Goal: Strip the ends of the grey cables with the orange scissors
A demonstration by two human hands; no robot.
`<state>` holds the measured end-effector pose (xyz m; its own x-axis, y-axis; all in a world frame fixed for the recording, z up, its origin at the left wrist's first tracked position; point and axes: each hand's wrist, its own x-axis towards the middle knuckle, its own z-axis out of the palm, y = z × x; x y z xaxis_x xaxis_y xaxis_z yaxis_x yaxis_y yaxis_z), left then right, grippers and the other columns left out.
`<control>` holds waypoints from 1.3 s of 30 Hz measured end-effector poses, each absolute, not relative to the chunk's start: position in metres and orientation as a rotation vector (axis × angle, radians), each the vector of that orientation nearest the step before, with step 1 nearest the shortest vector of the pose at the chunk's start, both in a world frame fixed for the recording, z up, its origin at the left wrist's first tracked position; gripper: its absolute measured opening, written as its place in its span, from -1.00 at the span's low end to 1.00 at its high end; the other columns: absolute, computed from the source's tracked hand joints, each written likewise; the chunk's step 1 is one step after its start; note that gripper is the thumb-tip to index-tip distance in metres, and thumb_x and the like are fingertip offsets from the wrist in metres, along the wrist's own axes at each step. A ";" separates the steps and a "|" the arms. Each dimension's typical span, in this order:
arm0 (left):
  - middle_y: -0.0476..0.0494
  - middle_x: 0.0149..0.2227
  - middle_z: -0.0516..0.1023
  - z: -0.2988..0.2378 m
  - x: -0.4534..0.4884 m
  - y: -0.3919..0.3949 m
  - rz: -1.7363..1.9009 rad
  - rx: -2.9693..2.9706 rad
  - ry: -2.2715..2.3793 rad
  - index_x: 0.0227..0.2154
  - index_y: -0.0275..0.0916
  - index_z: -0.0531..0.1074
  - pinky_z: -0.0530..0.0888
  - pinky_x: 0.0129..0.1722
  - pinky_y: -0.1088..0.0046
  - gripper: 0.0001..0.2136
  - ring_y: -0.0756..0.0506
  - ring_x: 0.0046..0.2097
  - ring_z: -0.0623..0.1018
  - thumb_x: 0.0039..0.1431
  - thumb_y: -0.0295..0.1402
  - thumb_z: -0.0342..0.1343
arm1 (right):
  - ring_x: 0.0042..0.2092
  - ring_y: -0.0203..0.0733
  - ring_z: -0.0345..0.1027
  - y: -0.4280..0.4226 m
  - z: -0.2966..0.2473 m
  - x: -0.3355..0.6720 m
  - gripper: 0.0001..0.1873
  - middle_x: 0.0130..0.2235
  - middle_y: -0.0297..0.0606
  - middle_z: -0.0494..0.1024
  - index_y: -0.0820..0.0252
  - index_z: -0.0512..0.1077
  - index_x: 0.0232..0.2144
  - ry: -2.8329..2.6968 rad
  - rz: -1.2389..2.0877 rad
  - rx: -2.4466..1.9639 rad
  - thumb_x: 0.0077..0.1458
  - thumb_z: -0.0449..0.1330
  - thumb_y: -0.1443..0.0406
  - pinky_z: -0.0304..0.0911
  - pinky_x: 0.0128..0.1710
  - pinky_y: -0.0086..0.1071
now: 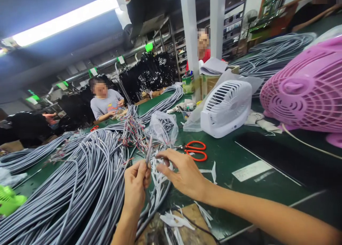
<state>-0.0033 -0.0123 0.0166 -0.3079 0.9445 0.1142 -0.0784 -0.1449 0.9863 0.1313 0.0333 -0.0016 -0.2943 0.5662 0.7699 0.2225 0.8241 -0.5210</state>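
My left hand point(136, 189) is closed in a pinch on the end of a grey cable point(148, 150) that points upward, over the green table point(240, 156). My right hand point(181, 173) hovers just to its right, fingers spread and reaching toward the cable end, palm down. A big heap of grey cables point(80, 181) with stripped coloured wire ends lies to the left. White paper-like strips point(160, 181) lie beneath both hands. A clear plastic bag of small parts point(163, 127) sits just beyond.
Orange-handled scissors point(196, 150) lie right of my hands. A white fan point(226, 108) and a pink fan point(307, 88) stand at the right. Two other people sit at the far side. More cable bundles point(269, 54) lie at the back right.
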 end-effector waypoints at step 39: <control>0.09 -0.73 0.19 0.028 0.007 -0.013 1.663 1.138 1.219 -0.71 -0.33 0.37 0.06 -0.70 0.63 -0.63 0.15 -0.67 0.10 -0.15 -0.09 0.23 | -0.63 -0.45 -0.14 0.046 0.012 0.140 -0.67 -0.66 -0.54 0.02 0.21 0.30 -0.56 -1.507 1.037 -0.566 -0.15 0.27 0.08 -0.16 -0.68 -0.53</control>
